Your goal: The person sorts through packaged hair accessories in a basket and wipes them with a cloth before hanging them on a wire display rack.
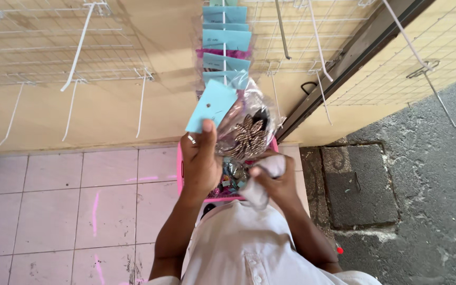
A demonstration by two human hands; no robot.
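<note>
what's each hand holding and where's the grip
Left hand pinches the blue card header of a clear packet near its lower edge; right hand clutches a white cloth.

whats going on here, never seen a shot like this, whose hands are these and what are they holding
This is a single picture from a camera worn on a person's head, looking down at their own two bare hands. The left hand pinches the light blue card topping a clear plastic packet with a dark ornament inside. The right hand grips a white cloth. Below the hands sits a pink basket with small items. Ahead, white wire racks hang on a tan wall, one hook carrying more blue-carded packets. The floor is pale tile.
</note>
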